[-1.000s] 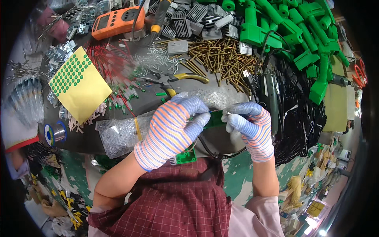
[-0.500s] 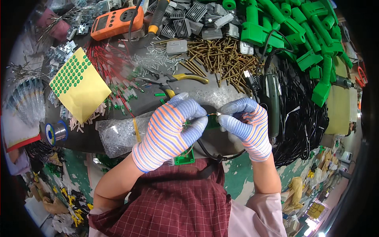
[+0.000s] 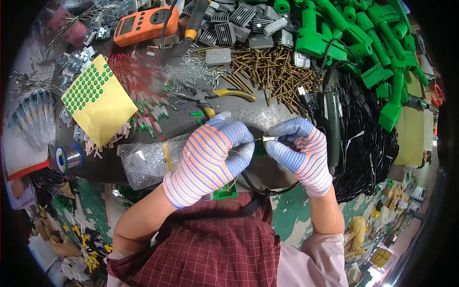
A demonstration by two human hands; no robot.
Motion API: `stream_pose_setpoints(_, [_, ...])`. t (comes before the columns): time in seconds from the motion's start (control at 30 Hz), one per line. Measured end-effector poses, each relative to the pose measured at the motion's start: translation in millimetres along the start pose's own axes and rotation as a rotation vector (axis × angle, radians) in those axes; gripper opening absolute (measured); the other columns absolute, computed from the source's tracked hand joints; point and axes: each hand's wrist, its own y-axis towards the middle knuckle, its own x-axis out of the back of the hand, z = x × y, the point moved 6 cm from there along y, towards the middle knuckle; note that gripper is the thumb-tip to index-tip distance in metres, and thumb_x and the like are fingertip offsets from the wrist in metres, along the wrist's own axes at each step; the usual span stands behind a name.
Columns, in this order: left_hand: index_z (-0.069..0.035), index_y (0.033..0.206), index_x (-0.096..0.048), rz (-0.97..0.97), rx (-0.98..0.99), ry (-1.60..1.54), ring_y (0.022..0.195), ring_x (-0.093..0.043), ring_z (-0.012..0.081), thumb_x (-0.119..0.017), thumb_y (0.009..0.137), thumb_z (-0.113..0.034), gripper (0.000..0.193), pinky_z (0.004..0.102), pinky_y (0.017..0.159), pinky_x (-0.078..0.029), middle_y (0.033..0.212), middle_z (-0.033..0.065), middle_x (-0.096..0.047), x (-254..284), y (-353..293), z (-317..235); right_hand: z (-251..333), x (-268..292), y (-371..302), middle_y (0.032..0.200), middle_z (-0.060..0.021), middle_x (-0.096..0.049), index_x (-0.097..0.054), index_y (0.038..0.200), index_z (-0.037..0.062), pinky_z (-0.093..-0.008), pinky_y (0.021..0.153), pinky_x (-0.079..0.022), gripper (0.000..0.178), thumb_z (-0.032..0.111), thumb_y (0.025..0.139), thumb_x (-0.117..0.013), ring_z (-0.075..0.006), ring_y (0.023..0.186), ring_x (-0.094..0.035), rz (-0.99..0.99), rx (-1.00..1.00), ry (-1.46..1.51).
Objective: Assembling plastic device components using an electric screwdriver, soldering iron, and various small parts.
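Observation:
Both my hands wear striped knit gloves with grey-blue fingertips and meet above the middle of the bench. My left hand [image 3: 210, 155] is closed in a pinch on a thin wire [image 3: 258, 139], whose short orange-copper end points right. Facing it, my right hand [image 3: 301, 153] pinches a small white sleeve-like piece [image 3: 269, 138] right at the wire's tip; whether the wire is inside it I cannot tell. An open green plastic casing [image 3: 226, 192] lies below my left hand, partly hidden. Just beyond that hand rest pliers [image 3: 205, 97] with yellow-and-black handles.
Brass-coloured screws [image 3: 272, 71], grey heat sinks [image 3: 241, 16] and green plastic housings [image 3: 351, 43] are heaped at the back. A green power tool [image 3: 331, 126] and black cables [image 3: 366, 148] lie right. Leftward are bubble wrap [image 3: 143, 165], a solder spool [image 3: 69, 158] and an orange multimeter [image 3: 146, 26].
More of the white piece now shows between my right fingertips, and less bare wire shows between the hands. The whole view has shifted slightly; both pinches hold.

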Motion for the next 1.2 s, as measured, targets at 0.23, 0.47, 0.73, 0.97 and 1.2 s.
stream_pose_setpoints(0.23, [-0.007, 0.085, -0.067, -0.002, -0.01, 0.038, 0.062, -0.063, 0.0265, -0.072, 0.077, -0.005, 0.01, 0.0469, 0.102, -0.047, 0.066, 0.0063, -0.062, -1.3, -0.8, 0.8, 3.9, -1.4, -0.7, 0.09, -0.0031, -0.07, -0.068, 0.102, 0.0018, -0.0234, 0.071, -0.05, 0.02, 0.006, 0.084, -0.075, -0.007, 0.078, -0.062, 0.007, 0.061, -0.046])
stream_pose_setpoints(0.47, [-0.005, 0.085, -0.067, 0.04, 0.015, -0.014, 0.065, -0.065, 0.0267, -0.072, 0.078, -0.007, 0.009, 0.045, 0.103, -0.047, 0.07, 0.0077, -0.065, -1.5, 1.5, 0.1, 9.8, 1.6, 7.5, 0.091, -0.0074, -0.07, -0.071, 0.103, 0.0012, -0.0275, 0.075, -0.053, 0.019, 0.009, 0.086, -0.073, -0.0146, 0.082, -0.068, 0.137, 0.191, -0.248])
stream_pose_setpoints(0.73, [-0.004, 0.085, -0.067, 0.097, 0.121, -0.12, 0.066, -0.066, 0.0262, -0.072, 0.081, -0.01, 0.009, 0.0407, 0.102, -0.047, 0.071, 0.0097, -0.066, 0.8, 2.7, 2.1, 7.8, -0.3, 12.6, 0.093, -0.006, -0.07, -0.071, 0.103, 0.0012, -0.0269, 0.078, -0.054, 0.018, 0.011, 0.087, -0.073, -0.0125, 0.086, -0.067, 0.241, 0.049, -0.071])
stream_pose_setpoints(0.97, [-0.003, 0.087, -0.066, 0.101, 0.167, -0.147, 0.064, -0.065, 0.0251, -0.071, 0.081, -0.011, 0.011, 0.0397, 0.102, -0.046, 0.071, 0.0095, -0.066, 1.4, 0.6, 6.0, 9.6, 6.3, 4.8, 0.094, -0.0049, -0.07, -0.069, 0.105, 0.0001, -0.026, 0.078, -0.052, 0.019, 0.009, 0.088, -0.072, -0.0086, 0.086, -0.064, 0.104, -0.022, -0.046])
stream_pose_setpoints(1.2, [-0.002, 0.088, -0.064, 0.165, 0.17, -0.15, 0.071, -0.065, 0.0258, -0.071, 0.081, -0.01, 0.013, 0.0388, 0.103, -0.045, 0.074, 0.01, -0.066, -0.1, 0.7, 7.7, 37.2, -28.0, -12.1, 0.091, -0.0106, -0.069, -0.069, 0.097, 0.0067, -0.0387, 0.072, -0.054, 0.024, 0.003, 0.075, -0.075, -0.0301, 0.082, -0.067, -0.057, 0.948, -0.635])
